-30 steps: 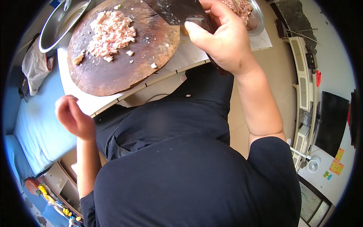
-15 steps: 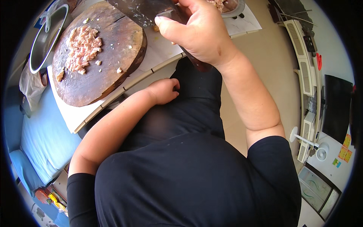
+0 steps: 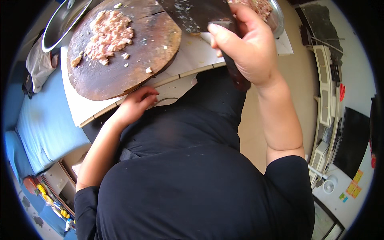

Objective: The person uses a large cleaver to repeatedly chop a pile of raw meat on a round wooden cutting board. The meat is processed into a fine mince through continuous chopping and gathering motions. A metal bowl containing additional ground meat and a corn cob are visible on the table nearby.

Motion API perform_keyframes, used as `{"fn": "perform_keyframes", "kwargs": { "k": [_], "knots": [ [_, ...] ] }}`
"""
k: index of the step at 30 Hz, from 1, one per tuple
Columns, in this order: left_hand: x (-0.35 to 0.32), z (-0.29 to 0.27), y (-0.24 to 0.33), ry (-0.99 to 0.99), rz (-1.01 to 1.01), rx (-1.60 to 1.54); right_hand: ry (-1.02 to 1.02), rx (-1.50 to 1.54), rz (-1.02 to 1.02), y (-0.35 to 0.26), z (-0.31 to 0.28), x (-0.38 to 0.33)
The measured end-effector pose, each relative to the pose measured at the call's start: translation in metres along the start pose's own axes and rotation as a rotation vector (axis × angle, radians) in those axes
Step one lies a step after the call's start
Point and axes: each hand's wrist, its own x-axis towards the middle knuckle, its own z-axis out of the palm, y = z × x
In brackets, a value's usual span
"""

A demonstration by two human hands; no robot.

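My right hand [image 3: 256,48] grips the dark handle of a cleaver [image 3: 192,15], its broad dark blade flecked with bits and held above the table at the board's right side. Loosely bent, with the fingers apart and nothing visible in them, my left hand [image 3: 138,106] is beside the table's near edge, just below the board. Chopped pale-pink meat [image 3: 110,35] lies heaped on the left part of a thick round wooden chopping board [image 3: 156,52]. A few stray bits are scattered around the heap.
A metal basin [image 3: 56,40] stands left of the board. At the far right, a bowl [image 3: 279,20] contains more minced meat. The white table [image 3: 82,106] has a pale edge strip. A blue sofa [image 3: 48,124] is on the left; a white fan [image 3: 329,185] is at right.
My left hand has moved left, from over my lap to the table edge near the board. The cleaver remains in my right hand. The view has shifted, showing more of the bowl.
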Motion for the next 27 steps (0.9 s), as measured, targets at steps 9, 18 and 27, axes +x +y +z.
{"fn": "perform_keyframes", "kwargs": {
  "k": [9, 18, 27],
  "knots": [
    [-0.082, -0.043, -0.05, 0.421, 0.043, -0.375, 0.015, 0.006, 0.186, -0.025, 0.024, 0.024],
    [-0.07, -0.112, -0.099, 1.203, 0.5, -0.213, 0.052, 0.222, 0.53, -0.004, 0.027, 0.038],
    [-0.06, -0.131, -0.102, 1.393, 0.211, 0.814, 0.043, -0.347, 0.204, -0.007, 0.051, 0.052]
  ]
}}
